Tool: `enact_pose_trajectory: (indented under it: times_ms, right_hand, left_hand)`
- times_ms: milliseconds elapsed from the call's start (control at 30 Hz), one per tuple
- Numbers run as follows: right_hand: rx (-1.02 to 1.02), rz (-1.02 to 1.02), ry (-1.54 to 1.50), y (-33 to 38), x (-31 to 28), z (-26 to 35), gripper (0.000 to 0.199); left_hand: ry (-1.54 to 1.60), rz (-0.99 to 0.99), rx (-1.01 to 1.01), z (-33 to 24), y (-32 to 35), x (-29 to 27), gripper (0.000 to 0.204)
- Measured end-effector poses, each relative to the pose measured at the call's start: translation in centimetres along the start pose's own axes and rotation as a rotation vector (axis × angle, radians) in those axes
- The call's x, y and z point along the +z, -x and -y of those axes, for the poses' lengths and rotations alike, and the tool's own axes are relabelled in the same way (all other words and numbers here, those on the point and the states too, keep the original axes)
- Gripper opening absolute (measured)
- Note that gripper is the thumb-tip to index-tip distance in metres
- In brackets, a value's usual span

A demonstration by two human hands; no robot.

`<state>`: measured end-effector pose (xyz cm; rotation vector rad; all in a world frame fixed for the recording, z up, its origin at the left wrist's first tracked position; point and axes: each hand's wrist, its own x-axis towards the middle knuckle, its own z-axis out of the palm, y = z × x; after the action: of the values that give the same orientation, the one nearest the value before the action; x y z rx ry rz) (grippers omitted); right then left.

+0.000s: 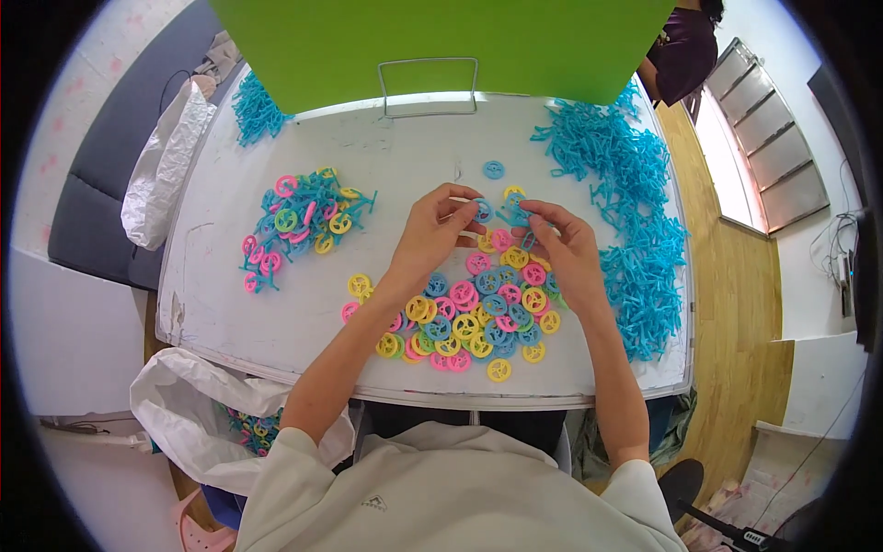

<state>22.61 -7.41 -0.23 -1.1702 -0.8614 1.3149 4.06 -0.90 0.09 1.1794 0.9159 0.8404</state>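
Over the middle of the white table, my left hand (430, 230) pinches a small blue plastic wheel (483, 210) between thumb and fingers. Close by on its right, my right hand (565, 248) grips a teal plastic stick-like piece (518, 215); its exact form is partly hidden by the fingers. The wheel and the piece are apart. Below both hands spreads a heap of loose spoked wheels (465, 326) in pink, yellow, blue and green. One blue wheel (494, 169) lies alone beyond my hands.
Teal sticks with wheels on them form a pile (299, 216) at left. Loose teal pieces (635, 212) cover the right side, and more (256, 109) lie far left. A green panel (441, 41) with a wire handle stands at the back. A white sack (189, 391) hangs open front left.
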Motion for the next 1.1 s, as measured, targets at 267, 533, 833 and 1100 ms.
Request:
enact_pose_trajectory:
  times_ms: [267,533,833,1100]
  right_hand:
    - [-0.158,0.019,0.270,0.2,0.7,-0.3,0.029]
    - [-0.204,0.033,0.397,0.1,0.5,-0.3,0.025]
    - [-0.217,0.015,0.432,0.9,1.3,0.5,0.019]
    - [-0.136,0.030,0.465,0.4,0.4,-0.5,0.016]
  left_hand:
    - [0.099,0.104,-0.088,0.0,0.3,-0.2,0.025]
    - [0.073,0.078,-0.086,0.3,0.0,-0.5,0.023]
    - [0.090,0.076,-0.008,0.4,0.5,0.3,0.017]
    - [-0.033,-0.036,0.139,1.3,0.6,1.4,0.006]
